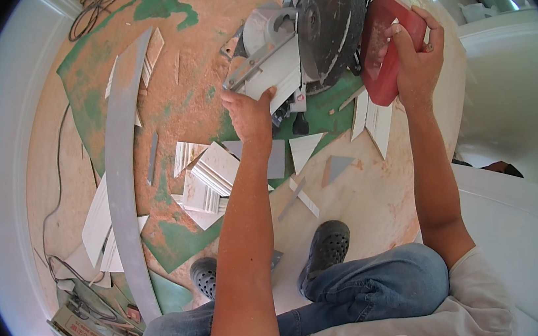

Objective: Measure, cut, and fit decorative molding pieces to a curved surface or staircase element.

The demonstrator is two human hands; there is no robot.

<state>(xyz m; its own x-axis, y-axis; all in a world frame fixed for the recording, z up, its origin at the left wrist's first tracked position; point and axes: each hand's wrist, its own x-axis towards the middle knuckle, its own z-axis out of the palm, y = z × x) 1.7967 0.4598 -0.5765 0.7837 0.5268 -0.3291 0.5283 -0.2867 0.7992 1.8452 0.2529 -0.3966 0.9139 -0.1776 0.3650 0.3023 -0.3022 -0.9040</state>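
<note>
A miter saw with a round, dusty black guard stands on the floor ahead of me. Its red handle is on the right, and my right hand is wrapped around it. A white piece of grooved moulding lies slanted on the saw's base, against the metal fence and beside the guard. My left hand grips the near left end of this piece, thumb on one side and fingers on the other. The guard hides the saw's blade from me.
Cut moulding offcuts are heaped near my left forearm, and more lie below the handle. A long grey strip runs along the left. Sawdust covers a green sheet. A cable trails by the left wall.
</note>
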